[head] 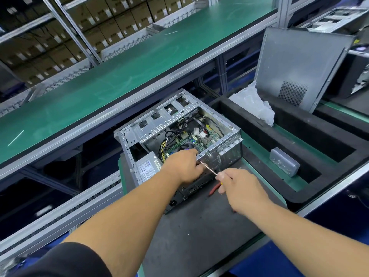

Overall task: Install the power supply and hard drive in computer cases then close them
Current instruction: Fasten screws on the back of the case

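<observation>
While the open computer case (179, 136) lies on its side on a dark grey mat (199, 226), lid off and motherboard (201, 139) and cables exposed, both hands work at its rear top edge. Left hand (183, 166) curls over the case's rear rim, fingers gripping the metal edge near the screw point. Right hand (237, 184) pinches a screwdriver (208, 168), thin shaft angled up-left with tip meeting the rear rim just beside the left fingers; a bit of yellow-red handle shows under the right fingers. Power supply (148, 166) sits inside the case at the near-left corner, label up, its socket showing on the rear panel. Drive cage (165, 116) runs along the far side. Removed side panel (299, 66) leans upright at right behind a black foam tray (259, 124); crumpled plastic bag (253, 104) on the foam, small clear plastic box (284, 161) in the tray's recess. Green conveyor belt (119, 66) runs behind, with stacked cardboard boxes (89, 27) on shelves beyond.
</observation>
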A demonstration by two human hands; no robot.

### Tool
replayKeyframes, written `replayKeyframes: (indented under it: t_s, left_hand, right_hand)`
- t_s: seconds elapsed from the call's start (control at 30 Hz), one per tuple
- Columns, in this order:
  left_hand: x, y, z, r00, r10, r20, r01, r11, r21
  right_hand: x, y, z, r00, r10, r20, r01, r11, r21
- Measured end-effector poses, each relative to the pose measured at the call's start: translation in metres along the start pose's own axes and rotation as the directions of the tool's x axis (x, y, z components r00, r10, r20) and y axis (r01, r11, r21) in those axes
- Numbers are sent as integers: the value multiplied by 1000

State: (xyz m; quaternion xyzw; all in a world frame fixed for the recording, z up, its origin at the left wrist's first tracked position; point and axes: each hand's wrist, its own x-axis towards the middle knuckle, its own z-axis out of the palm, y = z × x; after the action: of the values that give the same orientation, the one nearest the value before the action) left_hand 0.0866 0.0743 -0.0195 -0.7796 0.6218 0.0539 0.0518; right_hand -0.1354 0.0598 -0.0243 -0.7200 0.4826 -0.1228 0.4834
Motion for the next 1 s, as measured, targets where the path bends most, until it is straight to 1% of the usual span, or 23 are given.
replayKeyframes:
  t_s: [0.03,0.07,0.1,0.13,0.17,0.2,0.23,0.27,0.3,0.4,0.5,0.57,0.6,0.63,0.67,0.7,0.73,0.77,0.8,0.83,0.9,0.93,1.0]
  left_hand:
    - [0,0,0,1000,-4,-2,4,1000,2]
    - [0,-1,1,1000,-7,-4,7,1000,2]
    - [0,-1,1,1000,-7,-6,7,1000,0]
    - [0,-1,1,1000,-5,-7,5,1000,-1]
    - [0,-1,1,1000,-2,-8,2,1000,-2]
    - [0,-1,1,1000,2,-6,-2,1000,0]
    - [0,-1,1,1000,4,-6,-4,1000,1]
    - [0,0,0,1000,4,-9,-4,1000,2]
    - [0,0,0,1000,2,-13,-2,1000,2]
    - [0,0,0,1000,-5,-8,5,1000,0]
    - [0,-1,1,1000,-11,-8,11,1000,-8]
    - [0,-1,0,1000,-17,-8,17,1000,-12]
    - [0,-2,0,1000,-13,-7,13,1000,-12]
    - [0,-2,0,1000,-7,-7,7,1000,-11]
    - [0,-2,0,1000,-1,-7,1,1000,-10]
    - [-1,-2,0,1000,3,-7,-3,1000,-10]
    - [-1,-1,0,1000,4,-7,-4,1000,-9]
    - [0,-1,-1,1000,4,-10,-4,1000,-6]
    - [0,-1,-1,1000,4,-13,-4,1000,-2]
    - [-1,0,-1,1000,2,-13,-2,1000,-1]
    - [0,-1,0,1000,0,-14,0,1000,-3]
    - [0,-1,1,1000,0,-16,0,1000,-4]
    - [0,-2,2,1000,1,-18,-1,1000,-7]
  right_hand:
    - [0,2,4,995,-81,-54,75,991,-107]
    - [1,3,10,995,-89,-51,84,993,-80]
    - [1,1,12,1000,-13,-2,13,995,95]
    - [4,-3,9,984,124,131,-163,920,355]
    - [5,-7,4,907,234,349,-404,716,569]
    - [4,-10,-1,811,272,519,-580,490,650]
    - [4,-11,-4,760,277,588,-649,358,672]
    - [3,-11,-4,767,279,577,-641,361,677]
    - [2,-10,-2,811,284,512,-584,443,680]
    - [-7,-3,7,967,227,115,-247,726,642]
    - [-10,10,11,977,65,-205,30,901,432]
    - [-14,11,11,971,1,-240,74,950,304]
    - [-16,8,12,978,54,-204,27,927,375]
    - [-14,5,11,979,173,-111,-87,840,536]
    - [-13,0,9,954,291,66,-249,654,714]
    - [-13,-3,6,898,354,260,-400,414,818]
    - [-12,-5,3,849,379,368,-475,241,846]
    - [-11,-4,2,845,371,385,-484,227,845]
    - [-12,-5,3,875,358,325,-443,327,835]
    - [-13,-5,4,928,316,199,-340,494,800]
    - [-20,-1,9,985,149,-82,-68,784,617]
    - [-21,2,11,980,89,-177,16,855,518]
    - [-23,7,18,967,106,-232,9,894,448]
